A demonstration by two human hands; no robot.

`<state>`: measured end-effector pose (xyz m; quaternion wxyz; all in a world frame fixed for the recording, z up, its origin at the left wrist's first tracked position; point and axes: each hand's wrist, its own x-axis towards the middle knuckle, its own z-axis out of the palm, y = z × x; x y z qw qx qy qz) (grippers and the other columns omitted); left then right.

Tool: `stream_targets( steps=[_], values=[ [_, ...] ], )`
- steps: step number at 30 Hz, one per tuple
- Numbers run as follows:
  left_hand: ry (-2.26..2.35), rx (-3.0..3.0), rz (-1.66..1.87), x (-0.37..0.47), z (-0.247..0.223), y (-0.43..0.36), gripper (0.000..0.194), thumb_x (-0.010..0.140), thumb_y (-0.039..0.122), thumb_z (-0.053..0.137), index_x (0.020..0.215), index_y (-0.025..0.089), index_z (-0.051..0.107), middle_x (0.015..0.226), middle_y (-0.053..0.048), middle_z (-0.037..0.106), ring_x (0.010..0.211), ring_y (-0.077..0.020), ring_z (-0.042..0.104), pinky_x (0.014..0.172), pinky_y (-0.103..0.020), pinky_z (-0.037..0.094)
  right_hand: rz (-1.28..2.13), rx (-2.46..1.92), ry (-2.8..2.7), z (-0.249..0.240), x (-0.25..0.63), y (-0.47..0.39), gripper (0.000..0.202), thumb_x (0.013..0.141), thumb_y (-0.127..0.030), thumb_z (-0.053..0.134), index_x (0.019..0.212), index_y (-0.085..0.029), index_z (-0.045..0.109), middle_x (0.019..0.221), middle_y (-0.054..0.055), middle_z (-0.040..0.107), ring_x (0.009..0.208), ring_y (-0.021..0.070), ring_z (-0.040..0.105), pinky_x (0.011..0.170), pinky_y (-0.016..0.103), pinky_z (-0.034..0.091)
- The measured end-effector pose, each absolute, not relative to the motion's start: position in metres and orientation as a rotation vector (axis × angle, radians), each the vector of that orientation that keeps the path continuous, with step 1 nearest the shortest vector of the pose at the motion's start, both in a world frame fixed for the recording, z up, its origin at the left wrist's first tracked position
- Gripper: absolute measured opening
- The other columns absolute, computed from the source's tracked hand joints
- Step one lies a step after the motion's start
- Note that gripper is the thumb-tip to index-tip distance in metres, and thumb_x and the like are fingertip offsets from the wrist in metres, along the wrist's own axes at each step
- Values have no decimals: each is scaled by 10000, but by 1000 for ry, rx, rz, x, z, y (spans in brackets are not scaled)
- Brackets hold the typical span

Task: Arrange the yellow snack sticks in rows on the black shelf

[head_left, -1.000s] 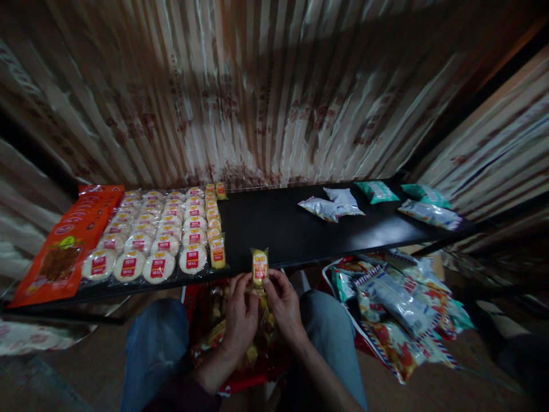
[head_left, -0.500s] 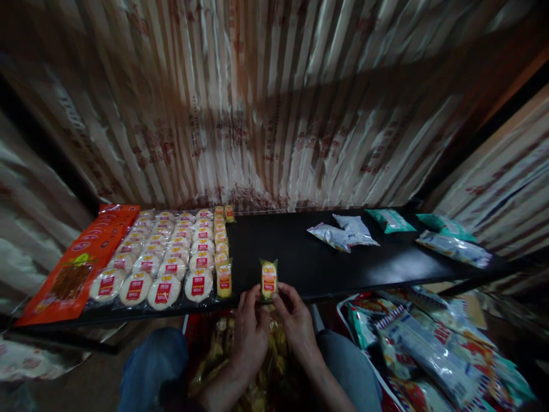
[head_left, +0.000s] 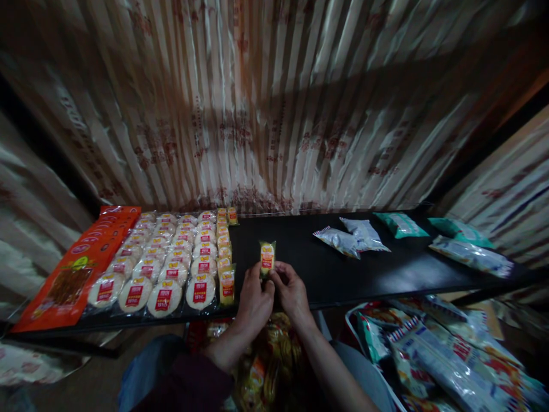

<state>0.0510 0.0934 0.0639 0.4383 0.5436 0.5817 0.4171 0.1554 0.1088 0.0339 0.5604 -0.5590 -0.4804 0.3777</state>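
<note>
A small yellow packet with a red label (head_left: 267, 257) stands upright over the black shelf (head_left: 295, 240), pinched at its lower end between both hands. My left hand (head_left: 256, 294) grips its left side with closed fingers. On its right side, my right hand (head_left: 291, 289) holds it with thumb and fingertips. To the left of my hands, a column of similar yellow packets (head_left: 227, 284) runs from front to back. Beside that column lie several rows of round white crackers in clear wrappers (head_left: 201, 290).
An orange bag (head_left: 72, 274) lies at the shelf's left end. Silver packets (head_left: 364, 234) and green packets (head_left: 401, 225) lie at the right. Below are a bin of snack bags (head_left: 450, 360) and a heap of yellow packets (head_left: 274, 366). A striped sheet (head_left: 257, 114) hangs behind.
Both hands have moved forward over the shelf with the yellow packet between them. The camera view has shifted slightly.
</note>
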Motion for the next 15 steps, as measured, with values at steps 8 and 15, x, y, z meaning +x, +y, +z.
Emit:
stream_targets(
  steps=[8, 15],
  values=[
    [1537, 1313, 929, 51, 79, 110, 487, 816, 162, 475, 1299, 100, 473, 1366, -165, 484, 1229, -222, 501, 1021, -304, 395, 941, -1294, -1139, 29, 150, 137, 319, 701, -421, 628, 915, -184, 624, 882, 61, 708, 805, 200, 666, 806, 337, 505],
    [1616, 1338, 844, 51, 93, 123, 462, 837, 187, 472, 1287, 84, 495, 1355, -170, 509, 1236, -226, 494, 1035, -303, 364, 957, -1258, -1117, 16, 146, 158, 302, 693, -386, 626, 915, -182, 627, 853, 54, 706, 782, 196, 663, 784, 334, 514]
  ],
)
